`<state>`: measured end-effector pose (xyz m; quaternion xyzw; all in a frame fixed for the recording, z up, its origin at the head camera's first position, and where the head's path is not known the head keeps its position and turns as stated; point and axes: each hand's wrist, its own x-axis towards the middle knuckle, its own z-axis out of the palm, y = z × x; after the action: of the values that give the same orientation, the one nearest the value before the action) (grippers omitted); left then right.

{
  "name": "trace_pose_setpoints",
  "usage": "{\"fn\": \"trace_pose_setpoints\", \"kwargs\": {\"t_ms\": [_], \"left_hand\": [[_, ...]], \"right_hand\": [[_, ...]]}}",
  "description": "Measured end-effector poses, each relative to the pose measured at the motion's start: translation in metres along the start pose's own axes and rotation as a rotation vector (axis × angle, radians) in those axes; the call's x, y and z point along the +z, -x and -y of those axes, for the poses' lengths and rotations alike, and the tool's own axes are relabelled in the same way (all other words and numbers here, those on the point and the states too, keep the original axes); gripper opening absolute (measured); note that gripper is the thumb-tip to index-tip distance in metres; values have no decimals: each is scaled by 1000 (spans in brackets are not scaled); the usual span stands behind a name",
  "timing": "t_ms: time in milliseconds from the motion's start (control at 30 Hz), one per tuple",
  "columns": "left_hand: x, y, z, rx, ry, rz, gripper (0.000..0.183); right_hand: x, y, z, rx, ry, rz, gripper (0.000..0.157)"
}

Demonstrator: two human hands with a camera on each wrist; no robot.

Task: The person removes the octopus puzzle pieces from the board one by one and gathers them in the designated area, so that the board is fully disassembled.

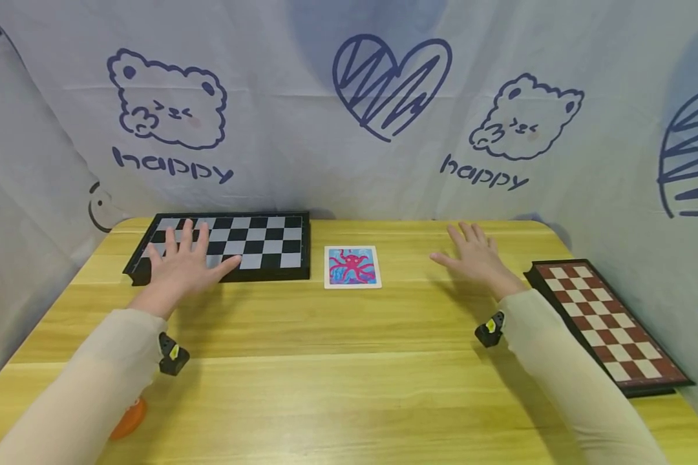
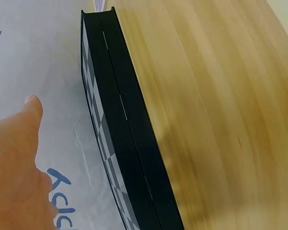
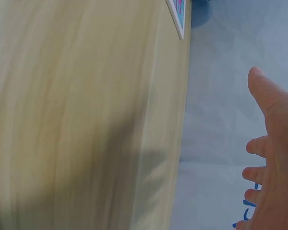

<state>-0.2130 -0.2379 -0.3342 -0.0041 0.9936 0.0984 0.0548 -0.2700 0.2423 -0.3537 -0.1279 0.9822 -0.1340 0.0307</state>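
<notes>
Hands (image 1: 180,270) (image 1: 478,259) spread; black-grey checkerboard (image 1: 262,241), octopus card (image 1: 352,267)

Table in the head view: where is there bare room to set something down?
Widest bare patch on the table: in front of the octopus card, between the sleeves. Smaller: between the card and the right hand. Crowded: the back left, where the left hand hides part of the black board, and the right edge, holding the brown board.

Table (image 1: 337,394) below left hand (image 1: 177,274) and right hand (image 1: 475,259): smooth wood grain, slight sheen. Black checkered board (image 1: 267,240) near left hand: smooth, plastic-looking. Curtain (image 1: 291,155) beyond both hands: matt, creased cloth.
</notes>
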Motion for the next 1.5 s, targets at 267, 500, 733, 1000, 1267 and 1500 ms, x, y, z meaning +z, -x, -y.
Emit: {"fn": "trace_pose_setpoints", "kwargs": {"t_ms": [267, 500, 733, 1000, 1267, 1500], "left_hand": [[3, -8, -26, 67, -24, -14, 101], [13, -20, -70, 172, -85, -28, 92], [36, -32, -117, 323, -180, -14, 82], [60, -36, -155, 458, -386, 28, 67], [70, -28, -166, 482, -453, 96, 61], [76, -24, -167, 479, -430, 124, 62]], "right_hand": [[0, -9, 13, -47, 4, -33, 88], [4, -20, 37, -80, -23, -6, 82], [17, -32, 56, -174, -2, 3, 78], [43, -43, 72, -234, -12, 85, 75], [59, -46, 84, -311, 1, 160, 66], [62, -42, 86, -345, 56, 196, 60]]}}
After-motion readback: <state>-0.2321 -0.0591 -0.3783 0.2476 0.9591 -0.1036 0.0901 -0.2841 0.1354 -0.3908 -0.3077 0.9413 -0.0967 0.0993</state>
